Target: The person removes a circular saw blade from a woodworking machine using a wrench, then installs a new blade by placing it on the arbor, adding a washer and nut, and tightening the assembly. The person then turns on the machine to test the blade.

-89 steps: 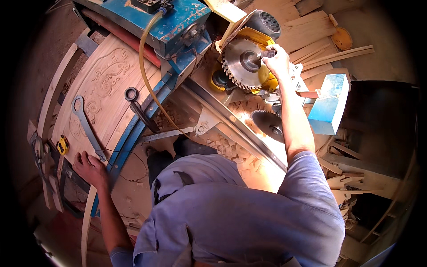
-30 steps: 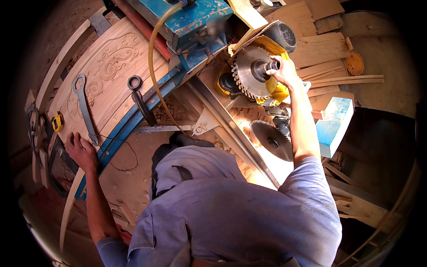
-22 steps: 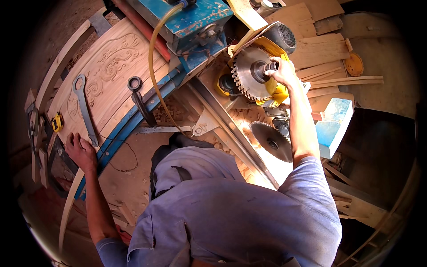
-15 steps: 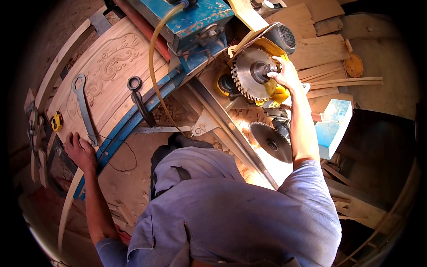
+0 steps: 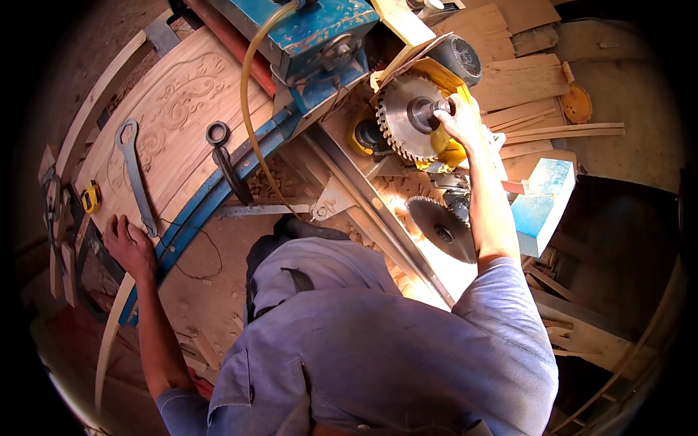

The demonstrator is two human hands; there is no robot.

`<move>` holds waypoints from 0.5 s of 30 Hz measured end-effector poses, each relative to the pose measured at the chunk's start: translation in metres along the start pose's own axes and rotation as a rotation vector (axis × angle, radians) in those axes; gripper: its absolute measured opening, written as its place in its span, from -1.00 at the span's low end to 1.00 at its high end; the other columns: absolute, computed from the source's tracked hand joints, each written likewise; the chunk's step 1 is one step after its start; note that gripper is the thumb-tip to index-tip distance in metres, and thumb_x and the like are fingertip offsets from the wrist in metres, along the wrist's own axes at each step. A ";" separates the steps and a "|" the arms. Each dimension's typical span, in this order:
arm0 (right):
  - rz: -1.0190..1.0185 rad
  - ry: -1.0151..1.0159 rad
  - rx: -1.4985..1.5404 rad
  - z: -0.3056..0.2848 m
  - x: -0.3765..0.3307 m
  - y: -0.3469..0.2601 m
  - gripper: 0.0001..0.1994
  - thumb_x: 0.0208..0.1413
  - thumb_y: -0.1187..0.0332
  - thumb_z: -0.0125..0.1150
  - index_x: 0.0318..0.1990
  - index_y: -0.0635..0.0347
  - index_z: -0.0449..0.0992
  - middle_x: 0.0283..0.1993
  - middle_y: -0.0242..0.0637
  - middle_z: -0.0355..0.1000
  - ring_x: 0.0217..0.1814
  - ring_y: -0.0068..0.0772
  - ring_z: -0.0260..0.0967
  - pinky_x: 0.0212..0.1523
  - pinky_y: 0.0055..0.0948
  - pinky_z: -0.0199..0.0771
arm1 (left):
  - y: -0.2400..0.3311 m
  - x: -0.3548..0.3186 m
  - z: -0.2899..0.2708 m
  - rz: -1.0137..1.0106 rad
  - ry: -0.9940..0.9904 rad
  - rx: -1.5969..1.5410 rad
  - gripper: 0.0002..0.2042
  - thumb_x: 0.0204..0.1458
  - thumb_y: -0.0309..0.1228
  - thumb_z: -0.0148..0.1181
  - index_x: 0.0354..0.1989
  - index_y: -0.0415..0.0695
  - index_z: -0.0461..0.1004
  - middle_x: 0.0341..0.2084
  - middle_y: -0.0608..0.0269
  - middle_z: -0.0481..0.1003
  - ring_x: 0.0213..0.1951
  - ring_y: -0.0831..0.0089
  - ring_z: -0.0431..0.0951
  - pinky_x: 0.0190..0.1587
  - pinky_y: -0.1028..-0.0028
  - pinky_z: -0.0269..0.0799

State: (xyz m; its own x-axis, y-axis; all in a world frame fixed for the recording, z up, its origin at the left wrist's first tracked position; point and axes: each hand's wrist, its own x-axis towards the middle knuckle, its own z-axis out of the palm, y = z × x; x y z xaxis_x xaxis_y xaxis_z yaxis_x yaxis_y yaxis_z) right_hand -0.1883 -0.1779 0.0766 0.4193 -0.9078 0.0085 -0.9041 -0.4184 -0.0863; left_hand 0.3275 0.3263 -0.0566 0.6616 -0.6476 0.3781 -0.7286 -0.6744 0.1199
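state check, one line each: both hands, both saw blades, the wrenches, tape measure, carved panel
Right hand: at hub of toothed circular saw blade, blade mounted, guard open.
Left hand: flat on carved wooden panel, holding nothing.
Second, darker circular saw blade: lying loose, flat.
Long grey open-ended wrench: lying on panel, untouched.
Black ring spanner: lying, untouched.
Yellow tape measure: retracted.

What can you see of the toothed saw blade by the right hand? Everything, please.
The circular saw blade is a round disc of grey metal with pointed teeth all round its rim. It sits on the shaft at its centre, its flat face turned to the camera, partly framed by a yellow guard. The right hand is at its hub, fingers on the shaft end. Whether it spins cannot be told.
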 end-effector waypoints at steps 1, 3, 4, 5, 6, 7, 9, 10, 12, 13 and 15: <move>-0.077 0.002 0.007 0.000 0.001 0.003 -0.64 -0.08 0.33 0.41 -0.09 0.24 0.58 -0.13 -0.06 0.58 0.00 -0.03 0.52 0.11 -0.17 0.44 | -0.002 -0.001 0.000 0.004 0.003 0.004 -0.67 0.16 -0.38 0.04 0.05 -0.23 0.54 0.17 -0.04 0.41 0.22 -0.04 0.32 0.31 0.11 0.18; -0.157 0.019 0.011 0.004 0.002 0.019 -0.61 -0.08 0.38 0.39 -0.02 0.22 0.58 -0.09 -0.05 0.57 0.04 -0.03 0.51 0.11 -0.17 0.44 | -0.004 -0.003 0.003 -0.008 0.010 -0.009 -0.68 0.16 -0.39 0.05 0.04 -0.24 0.55 0.16 -0.05 0.42 0.22 -0.04 0.33 0.31 0.10 0.18; -0.207 0.022 0.023 0.008 0.004 0.024 -0.59 -0.08 0.41 0.37 0.01 0.22 0.58 -0.07 -0.05 0.56 0.06 -0.02 0.50 0.12 -0.17 0.44 | -0.003 -0.005 0.002 -0.028 0.014 -0.013 -0.68 0.15 -0.40 0.06 0.02 -0.24 0.55 0.15 -0.05 0.42 0.21 -0.04 0.33 0.32 0.10 0.18; -0.258 0.115 -0.014 0.007 0.002 0.020 -0.57 -0.07 0.45 0.35 0.05 0.20 0.57 -0.05 -0.06 0.55 0.08 -0.01 0.48 0.14 -0.17 0.44 | 0.005 -0.003 -0.005 -0.029 0.021 -0.008 -0.70 0.13 -0.42 0.07 -0.01 -0.24 0.57 0.11 -0.05 0.44 0.21 -0.04 0.34 0.32 0.10 0.18; -0.317 0.207 -0.029 0.005 -0.005 0.008 -0.54 -0.07 0.49 0.33 0.08 0.19 0.56 -0.04 -0.06 0.54 0.10 0.00 0.46 0.15 -0.17 0.43 | 0.006 -0.002 -0.007 -0.050 0.022 -0.061 -0.71 0.12 -0.43 0.08 -0.02 -0.23 0.57 0.10 -0.02 0.45 0.20 -0.03 0.35 0.32 0.10 0.17; -0.254 0.245 0.048 0.001 -0.015 -0.012 -0.56 -0.05 0.53 0.31 0.08 0.20 0.57 -0.04 -0.08 0.55 0.06 -0.05 0.49 0.13 -0.22 0.46 | 0.005 -0.001 -0.009 -0.040 0.036 -0.047 -0.71 0.11 -0.43 0.09 -0.02 -0.21 0.56 0.11 0.00 0.44 0.18 -0.02 0.36 0.32 0.11 0.18; -0.191 0.292 0.286 -0.007 -0.044 -0.065 -0.61 0.00 0.59 0.27 0.05 0.22 0.57 -0.07 -0.11 0.55 -0.02 -0.17 0.54 0.06 -0.32 0.50 | 0.008 0.005 -0.012 -0.018 0.030 -0.031 -0.72 0.08 -0.42 0.12 -0.04 -0.17 0.56 0.11 0.00 0.43 0.19 -0.01 0.35 0.31 0.11 0.18; -0.192 0.306 0.440 -0.009 -0.059 -0.094 -0.64 0.03 0.60 0.25 0.04 0.24 0.58 -0.10 -0.13 0.56 -0.07 -0.25 0.56 0.01 -0.38 0.52 | 0.008 0.003 -0.011 -0.036 0.032 -0.029 -0.71 0.06 -0.43 0.14 -0.04 -0.18 0.56 0.11 0.00 0.43 0.20 -0.01 0.34 0.31 0.10 0.19; -0.318 0.169 0.730 -0.008 -0.096 -0.174 -0.70 0.05 0.62 0.23 -0.02 0.27 0.60 -0.14 -0.14 0.57 -0.13 -0.37 0.57 -0.08 -0.45 0.53 | 0.006 0.001 -0.012 -0.041 0.034 -0.040 -0.71 0.05 -0.42 0.13 -0.04 -0.18 0.55 0.11 0.01 0.41 0.18 0.00 0.33 0.29 0.11 0.21; -0.415 0.075 0.773 -0.007 -0.111 -0.215 -0.71 0.04 0.63 0.24 -0.05 0.28 0.61 -0.17 -0.12 0.57 -0.12 -0.31 0.57 -0.07 -0.43 0.53 | 0.006 0.000 -0.012 -0.055 0.036 -0.046 -0.71 0.05 -0.42 0.13 -0.04 -0.18 0.55 0.11 0.01 0.42 0.18 0.00 0.33 0.28 0.11 0.21; -0.642 -0.134 0.910 0.010 -0.128 -0.279 -0.74 0.04 0.65 0.21 -0.09 0.28 0.61 -0.14 -0.07 0.57 -0.11 -0.08 0.56 -0.04 -0.36 0.54 | 0.007 0.000 -0.013 -0.072 0.038 -0.062 -0.71 0.06 -0.42 0.13 -0.04 -0.17 0.55 0.11 0.02 0.42 0.17 0.00 0.34 0.27 0.11 0.22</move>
State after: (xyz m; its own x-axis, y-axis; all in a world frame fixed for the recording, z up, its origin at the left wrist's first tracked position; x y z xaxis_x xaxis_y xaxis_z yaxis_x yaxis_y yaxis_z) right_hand 0.0111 0.0550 0.0894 0.8414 -0.4977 0.2108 -0.1433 -0.5815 -0.8008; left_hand 0.3204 0.3263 -0.0441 0.7065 -0.5836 0.4004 -0.6896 -0.6948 0.2041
